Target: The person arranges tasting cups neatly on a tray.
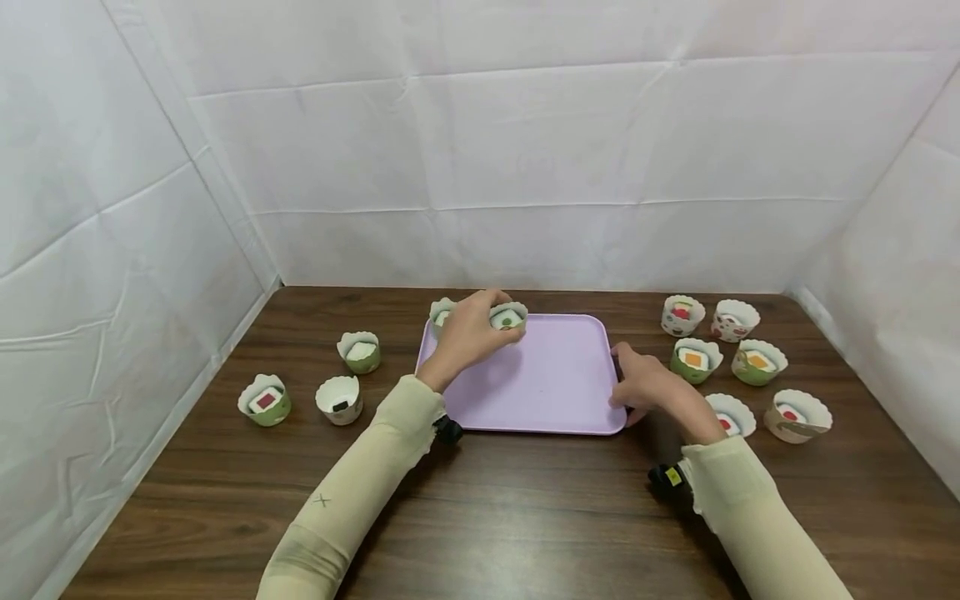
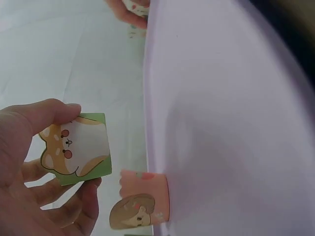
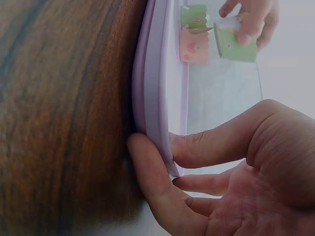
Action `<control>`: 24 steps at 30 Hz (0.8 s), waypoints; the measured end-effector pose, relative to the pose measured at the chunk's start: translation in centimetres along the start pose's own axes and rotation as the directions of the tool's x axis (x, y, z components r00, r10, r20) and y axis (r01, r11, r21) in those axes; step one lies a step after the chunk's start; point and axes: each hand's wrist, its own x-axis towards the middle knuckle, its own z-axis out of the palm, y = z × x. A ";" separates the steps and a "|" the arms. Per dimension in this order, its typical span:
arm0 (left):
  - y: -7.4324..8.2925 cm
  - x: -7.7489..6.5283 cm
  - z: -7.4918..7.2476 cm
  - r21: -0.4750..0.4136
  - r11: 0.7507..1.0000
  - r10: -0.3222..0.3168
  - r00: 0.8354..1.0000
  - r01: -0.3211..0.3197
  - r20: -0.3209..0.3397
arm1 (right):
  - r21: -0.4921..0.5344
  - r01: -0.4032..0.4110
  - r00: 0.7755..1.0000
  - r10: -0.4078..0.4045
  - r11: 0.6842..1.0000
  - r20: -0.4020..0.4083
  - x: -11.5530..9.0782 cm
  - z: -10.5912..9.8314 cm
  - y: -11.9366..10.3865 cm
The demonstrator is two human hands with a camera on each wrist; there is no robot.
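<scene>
My left hand (image 1: 472, 329) grips a green paper baking cup (image 1: 509, 317) between thumb and fingers, over the far part of a lilac tray (image 1: 558, 375). A white piece with a green spot sits in that cup. In the left wrist view, a dog picture shows on its side. At the tray's right edge, my right hand (image 1: 652, 383) pinches the rim, thumb on top and a finger below. A green cup (image 1: 441, 312) stands at the tray's far left corner. Beside it is a pink cup (image 3: 194, 46), hidden behind my left hand in the head view.
Left of the tray stand two green cups (image 1: 363, 353) and a white cup (image 1: 340, 402) with a black-marked piece. Several filled cups (image 1: 757, 363) stand to the right, close to my right hand. White sheeting (image 1: 525, 167) walls the wooden table (image 1: 525, 517) at back and sides.
</scene>
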 end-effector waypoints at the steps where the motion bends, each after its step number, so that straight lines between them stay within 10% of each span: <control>1: 0.2 0.2 0.2 0.007 1.000 0.001 1.000 -0.001 0.010 | -0.003 0.001 1.000 -0.001 1.000 0.000 0.0 0.0 0.0; 24: 1.4 4.2 2.4 0.244 0.968 0.028 0.987 -0.067 0.161 | 0.031 0.014 1.000 -0.014 0.999 0.001 0.0 0.0 0.0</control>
